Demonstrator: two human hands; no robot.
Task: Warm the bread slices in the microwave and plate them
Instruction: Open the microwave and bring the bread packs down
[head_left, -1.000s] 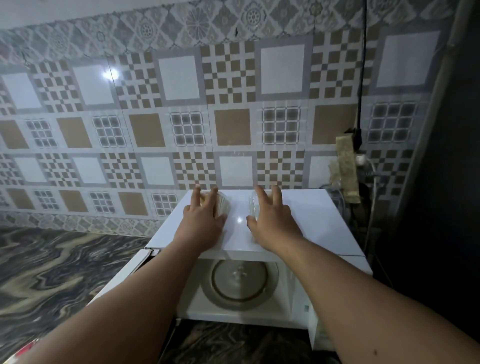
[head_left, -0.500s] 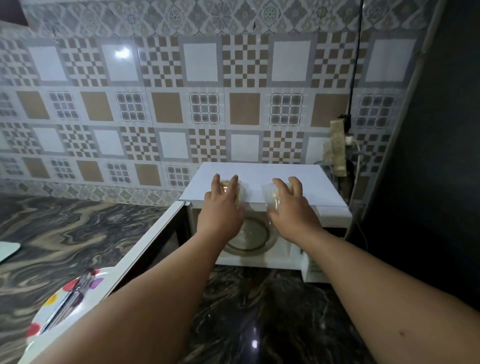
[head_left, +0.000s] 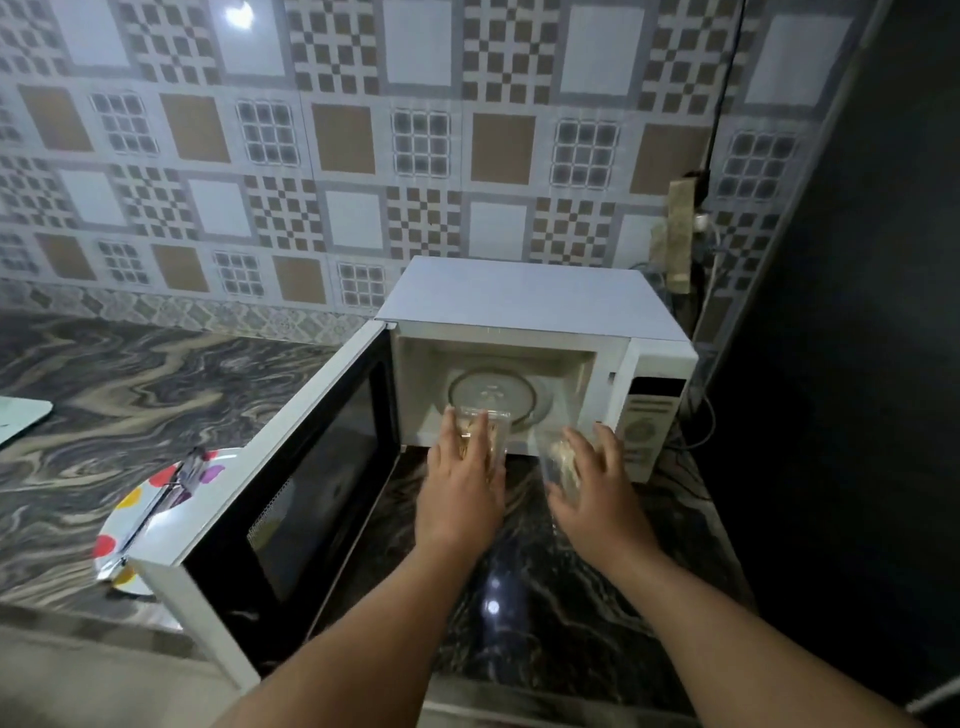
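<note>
2 containers: one clear tub of bread per hand, just before the microwave (head_left: 530, 332) mouth
Left hand (head_left: 460, 493): clasping left container (head_left: 480, 434), nearer
Right hand (head_left: 602, 499): clasping right container (head_left: 561, 462)
Turntable (head_left: 493, 397): bare, straight ahead

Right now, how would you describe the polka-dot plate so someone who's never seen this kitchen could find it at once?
Start at the white microwave against the tiled wall; its door is swung open to the left. Just beyond the door's outer edge, on the marbled counter, lies the plate, partly hidden by the door. It is white with red, yellow and purple dots, and metal tongs lie across it.
</note>
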